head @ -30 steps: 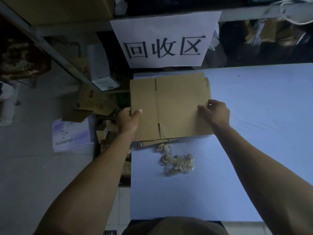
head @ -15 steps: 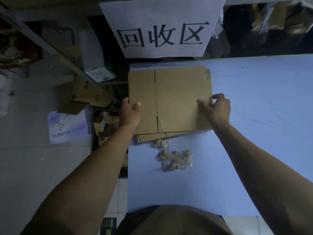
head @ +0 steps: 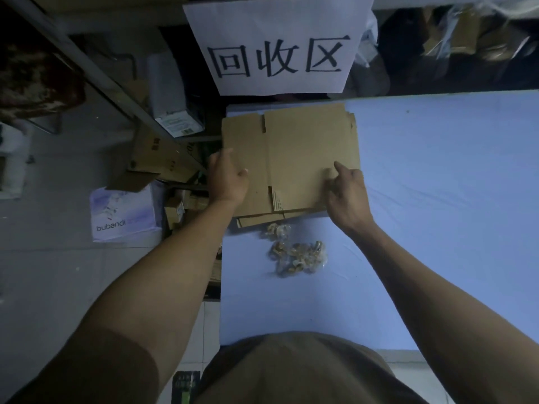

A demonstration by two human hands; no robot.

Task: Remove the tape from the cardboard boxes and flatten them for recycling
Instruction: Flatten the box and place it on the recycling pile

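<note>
A flattened brown cardboard box [head: 303, 153] lies on top of a small stack of flat cardboard at the far left corner of the blue table [head: 437, 199]. My left hand [head: 227, 179] rests at the stack's left edge, fingers relaxed, thumb over the top sheet. My right hand [head: 347, 193] is at the stack's right near edge, index finger stretched out onto the top sheet, the other fingers loosely bent. A heap of crumpled clear tape [head: 297, 252] sits on the table just in front of the stack.
A white paper sign [head: 277, 45] with large black characters hangs behind the table. Left of the table, on the floor, are a white "bubandi" box [head: 125, 214], loose cardboard boxes [head: 157, 158] and a metal shelf post [head: 96, 77].
Both hands have loosened their hold on the stack's side edges. The right hand slid inward and nearer, its index finger now pointing onto the top sheet. The stack stays flat.
</note>
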